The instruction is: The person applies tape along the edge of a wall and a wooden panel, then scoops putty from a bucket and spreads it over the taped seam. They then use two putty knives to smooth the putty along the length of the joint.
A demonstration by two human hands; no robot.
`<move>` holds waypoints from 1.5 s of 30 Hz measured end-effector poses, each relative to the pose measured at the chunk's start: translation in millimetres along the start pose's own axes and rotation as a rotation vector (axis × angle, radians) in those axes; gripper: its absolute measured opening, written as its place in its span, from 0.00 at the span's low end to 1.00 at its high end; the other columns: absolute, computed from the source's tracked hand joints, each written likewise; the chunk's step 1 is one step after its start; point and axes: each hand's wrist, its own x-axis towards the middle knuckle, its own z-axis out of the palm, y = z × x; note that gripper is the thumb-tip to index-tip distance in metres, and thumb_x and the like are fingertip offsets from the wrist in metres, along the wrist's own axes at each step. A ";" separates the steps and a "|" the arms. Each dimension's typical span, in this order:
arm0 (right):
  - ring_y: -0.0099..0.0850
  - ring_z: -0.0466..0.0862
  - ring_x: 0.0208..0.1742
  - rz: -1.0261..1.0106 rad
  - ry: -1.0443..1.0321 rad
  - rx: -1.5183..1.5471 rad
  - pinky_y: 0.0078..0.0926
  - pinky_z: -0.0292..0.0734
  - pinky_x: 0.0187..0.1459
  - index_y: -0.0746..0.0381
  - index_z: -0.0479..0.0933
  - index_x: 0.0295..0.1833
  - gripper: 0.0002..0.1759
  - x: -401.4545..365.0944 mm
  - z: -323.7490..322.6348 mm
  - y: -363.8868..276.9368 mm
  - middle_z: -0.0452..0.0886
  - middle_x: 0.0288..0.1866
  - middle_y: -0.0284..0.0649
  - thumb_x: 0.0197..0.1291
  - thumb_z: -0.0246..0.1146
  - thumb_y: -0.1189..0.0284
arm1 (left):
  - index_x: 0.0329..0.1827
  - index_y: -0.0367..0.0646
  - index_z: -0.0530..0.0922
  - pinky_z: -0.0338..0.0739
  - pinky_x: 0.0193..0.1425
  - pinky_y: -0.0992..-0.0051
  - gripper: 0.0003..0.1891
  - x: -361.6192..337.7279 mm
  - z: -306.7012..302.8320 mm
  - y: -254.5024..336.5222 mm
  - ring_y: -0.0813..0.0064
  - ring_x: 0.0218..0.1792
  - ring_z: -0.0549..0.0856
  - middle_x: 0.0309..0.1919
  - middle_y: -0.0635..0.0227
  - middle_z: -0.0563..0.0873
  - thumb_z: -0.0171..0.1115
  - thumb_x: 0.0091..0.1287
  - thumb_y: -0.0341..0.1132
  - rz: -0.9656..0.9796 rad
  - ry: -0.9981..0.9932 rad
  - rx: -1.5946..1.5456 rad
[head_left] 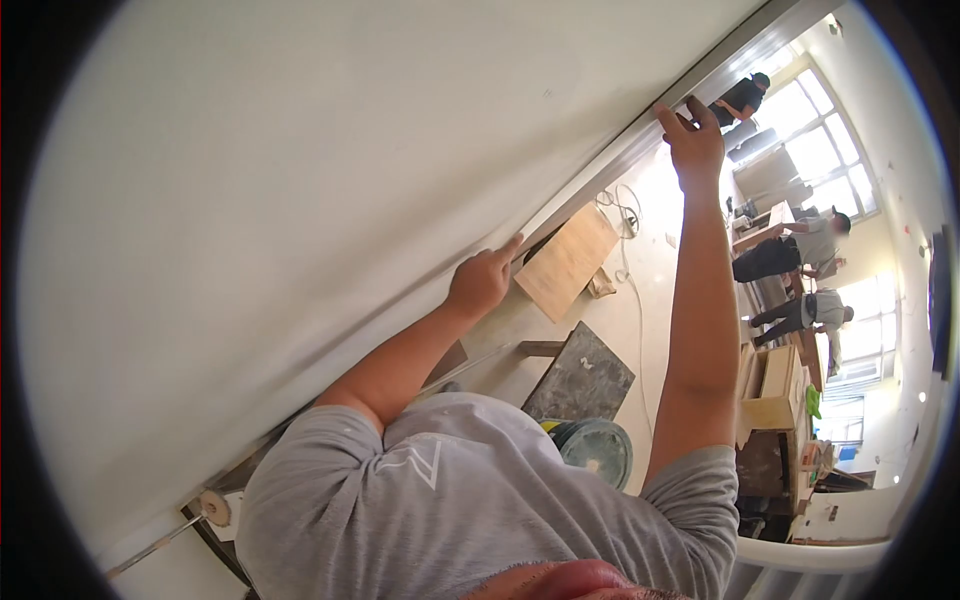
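Right hand: digits spread apart, tips on the long straight pale grey metallic strip along the edge of the large flat white panel. Left hand: index finger extended, tip at the same edge farther down-left, other fingers folded; can't tell if anything is pinched on the hidden side. Strip's long axis is diagonal in view, lower left to upper right, upper end running out toward the top right; a thin dark seam follows it on the panel side. Panel fills the upper left of the view, its face plain. Hands sit well apart on the edge, right one nearer the upper end, both forearms coming up from the grey T-shirt at the bottom. Open room is on the far side of the strip from the panel: pale floor between the two forearms. Closest to the edge there is a flat light-brown wooden board, near the left fingertip, with a thin looped cable past it. Nearer the torso: a dark scuffed square-topped stool and a round bucket with a greenish lid, close together. Three people stand beyond the right forearm, near wooden furniture, apart from both hands.
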 end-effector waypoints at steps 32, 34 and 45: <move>0.38 0.84 0.61 -0.139 0.131 -0.131 0.35 0.79 0.58 0.75 0.73 0.67 0.44 -16.4 20.8 2.4 0.82 0.61 0.52 0.55 0.76 0.54 | 0.75 0.54 0.72 0.82 0.41 0.54 0.28 57.1 52.4 1.7 0.51 0.31 0.87 0.30 0.48 0.85 0.52 0.70 0.30 -0.093 -0.103 -0.024; 0.39 0.84 0.61 -0.135 0.139 -0.134 0.35 0.79 0.58 0.75 0.72 0.68 0.44 -18.8 23.3 6.8 0.82 0.61 0.53 0.56 0.75 0.53 | 0.76 0.54 0.72 0.82 0.41 0.54 0.29 60.6 56.2 2.2 0.50 0.32 0.87 0.30 0.47 0.85 0.51 0.69 0.29 -0.094 -0.101 -0.024; 0.36 0.86 0.48 -0.132 0.114 -0.231 0.32 0.80 0.53 0.70 0.82 0.48 0.25 -40.8 30.6 13.2 0.85 0.49 0.49 0.59 0.73 0.58 | 0.76 0.53 0.71 0.81 0.38 0.53 0.25 53.8 54.0 5.9 0.49 0.29 0.85 0.27 0.48 0.84 0.51 0.74 0.34 -0.140 -0.073 0.017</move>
